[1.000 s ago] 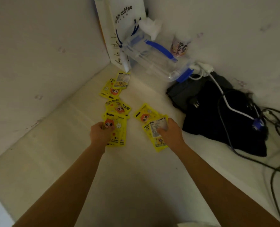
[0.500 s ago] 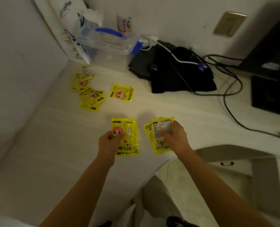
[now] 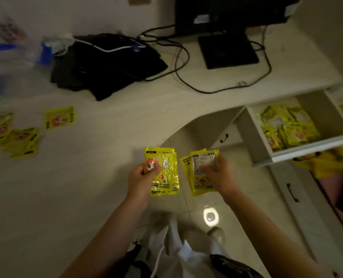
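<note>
L hand (image 3: 141,180) gripping yellow packet (image 3: 165,173), R hand (image 3: 216,174) pinching packet stack (image 3: 199,175); both just off desk (image 3: 106,187) edge, apart.

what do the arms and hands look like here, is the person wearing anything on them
The left forearm and right forearm are bare as far up as the frame shows: no sleeves, watch or bracelet. The left grip and right grip are plain bare hands, no gloves, and no rings show in the dim light.
</note>
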Tool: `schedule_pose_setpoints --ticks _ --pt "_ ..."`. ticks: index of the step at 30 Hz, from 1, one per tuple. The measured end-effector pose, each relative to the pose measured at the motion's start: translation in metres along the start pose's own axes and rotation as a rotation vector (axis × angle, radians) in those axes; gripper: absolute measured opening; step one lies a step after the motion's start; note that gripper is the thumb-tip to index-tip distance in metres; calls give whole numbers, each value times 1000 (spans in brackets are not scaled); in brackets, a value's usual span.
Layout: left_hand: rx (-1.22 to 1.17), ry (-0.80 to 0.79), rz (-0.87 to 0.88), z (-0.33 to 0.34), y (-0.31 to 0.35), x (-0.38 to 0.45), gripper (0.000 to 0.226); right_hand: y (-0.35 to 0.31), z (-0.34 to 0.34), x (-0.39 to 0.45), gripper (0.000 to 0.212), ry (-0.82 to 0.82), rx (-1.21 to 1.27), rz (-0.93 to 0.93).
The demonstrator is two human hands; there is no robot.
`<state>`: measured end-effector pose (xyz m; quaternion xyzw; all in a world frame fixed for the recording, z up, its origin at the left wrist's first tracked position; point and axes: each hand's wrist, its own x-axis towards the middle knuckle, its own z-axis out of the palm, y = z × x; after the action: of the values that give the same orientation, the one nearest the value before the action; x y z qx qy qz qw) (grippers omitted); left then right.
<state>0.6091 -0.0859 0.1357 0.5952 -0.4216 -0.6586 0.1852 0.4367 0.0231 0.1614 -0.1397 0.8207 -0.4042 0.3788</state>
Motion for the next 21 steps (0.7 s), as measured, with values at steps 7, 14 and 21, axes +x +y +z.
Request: schedule_pose_setpoints --ticks 7,14,21 --pt "109 -147 -54 125 -35 -47 20 78 -124 -11 22 164 119 107" --pt "123 -202 -79 244 -68 -89 16 140 -239 -15 21 246 176 180" --pt "113 -236 -91 329 -75 -106 13 163 -316 0 23 282 206 194"
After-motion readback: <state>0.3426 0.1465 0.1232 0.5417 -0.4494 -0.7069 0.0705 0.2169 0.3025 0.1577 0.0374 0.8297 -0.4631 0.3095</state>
